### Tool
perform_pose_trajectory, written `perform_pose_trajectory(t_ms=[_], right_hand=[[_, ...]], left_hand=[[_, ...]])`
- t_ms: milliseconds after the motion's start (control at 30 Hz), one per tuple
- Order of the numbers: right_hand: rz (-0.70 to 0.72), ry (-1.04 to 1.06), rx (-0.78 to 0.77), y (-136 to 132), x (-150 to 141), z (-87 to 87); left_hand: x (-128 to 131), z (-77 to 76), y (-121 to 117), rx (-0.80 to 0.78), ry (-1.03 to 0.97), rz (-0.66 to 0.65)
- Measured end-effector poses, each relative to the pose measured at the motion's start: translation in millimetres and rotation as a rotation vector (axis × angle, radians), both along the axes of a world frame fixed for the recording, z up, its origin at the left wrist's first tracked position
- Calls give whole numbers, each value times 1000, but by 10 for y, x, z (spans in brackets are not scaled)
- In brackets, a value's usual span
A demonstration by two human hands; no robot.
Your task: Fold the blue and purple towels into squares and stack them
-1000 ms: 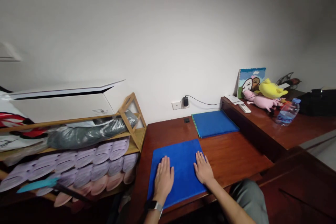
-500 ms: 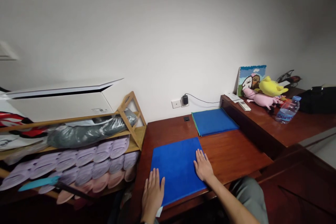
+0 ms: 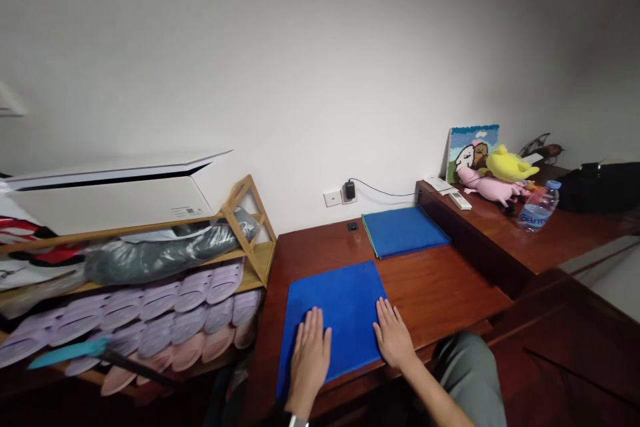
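- Pale wall (image 3: 300, 80) rises behind a reddish-brown wooden tabletop (image 3: 300, 253); a black plug (image 3: 350, 189) sits in a socket low on it, its thin cable running right.
- One smooth blue cloth (image 3: 345, 320) lies flat on the tabletop, near the front edge and towards the left side; both hands are laid on it.
- Left hand (image 3: 310, 353) rests palm down over the cloth's lower left part; its fingers (image 3: 314, 320) are open, straight and close together, the thumb a little apart; a silver band shows at the wrist.
- Right hand (image 3: 395, 337) lies palm down across the cloth's right edge; its fingers are likewise open and straight, pointing away from the body.
- Farther back, near the wall, lies a green-edged blue cloth (image 3: 406, 231); it is well apart from both hands.
- On the higher wooden surface (image 3: 505, 240) to the right stand or lie a remote (image 3: 460, 201), pink and yellow plush toys (image 3: 509, 164) and a water bottle (image 3: 539, 210).
- At left, a wooden rack (image 3: 262, 259) carries a white box (image 3: 110, 203); lilac shoes (image 3: 160, 300) line up lower down.
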State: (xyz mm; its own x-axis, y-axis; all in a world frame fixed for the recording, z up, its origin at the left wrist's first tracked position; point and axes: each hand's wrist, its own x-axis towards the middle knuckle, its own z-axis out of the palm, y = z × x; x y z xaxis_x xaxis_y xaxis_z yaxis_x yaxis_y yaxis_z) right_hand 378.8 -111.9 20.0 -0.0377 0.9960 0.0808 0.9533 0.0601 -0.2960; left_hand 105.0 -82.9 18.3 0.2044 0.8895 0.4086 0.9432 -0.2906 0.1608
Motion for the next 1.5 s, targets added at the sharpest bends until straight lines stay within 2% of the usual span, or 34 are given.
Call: perform_pose_trajectory(t_ms=[133, 200, 233, 333, 467, 533, 600, 733, 933, 1067, 1167, 1333, 1400, 1433, 1500], right_hand=[[16, -1, 24, 18, 23, -10], [27, -4, 27, 28, 28, -25], [30, -5, 29, 31, 28, -35], [18, -5, 43, 32, 24, -56], [2, -8, 24, 26, 14, -53], [-1, -10, 17, 15, 12, -51], [-7, -8, 16, 4, 10, -47], [-29, -8, -28, 68, -16, 45], [-5, -14, -61, 440, -104, 309], [-6, -23, -77, 570, -117, 265], [-3, -24, -66, 572, -107, 196], [24, -47, -84, 567, -67, 165], [66, -62, -90, 576, -47, 150], [82, -68, -88, 581, -40, 141], [80, -70, -76, 589, -38, 127]], left_hand=[[759, 179, 80, -49, 29, -271], [943, 167, 103, -84, 46, -324], [949, 133, 105, -104, 51, -316], [637, -52, 71, -129, 47, -197], [-165, -334, -40, -72, 10, 50], [-483, -425, -97, -49, -13, 134], [-654, -472, -137, -46, -26, 164], [-655, -480, -153, -43, -19, 156], [-631, -492, -154, -34, -8, 156], [-635, -423, -171, -20, -1, 140], [-339, -230, -86, -15, -9, 67], [772, 153, 256, -75, -24, -244], [1139, 203, 380, -122, -16, -334], [1245, 196, 428, -151, -9, -354], [1259, 126, 492, -190, 0, -338]])
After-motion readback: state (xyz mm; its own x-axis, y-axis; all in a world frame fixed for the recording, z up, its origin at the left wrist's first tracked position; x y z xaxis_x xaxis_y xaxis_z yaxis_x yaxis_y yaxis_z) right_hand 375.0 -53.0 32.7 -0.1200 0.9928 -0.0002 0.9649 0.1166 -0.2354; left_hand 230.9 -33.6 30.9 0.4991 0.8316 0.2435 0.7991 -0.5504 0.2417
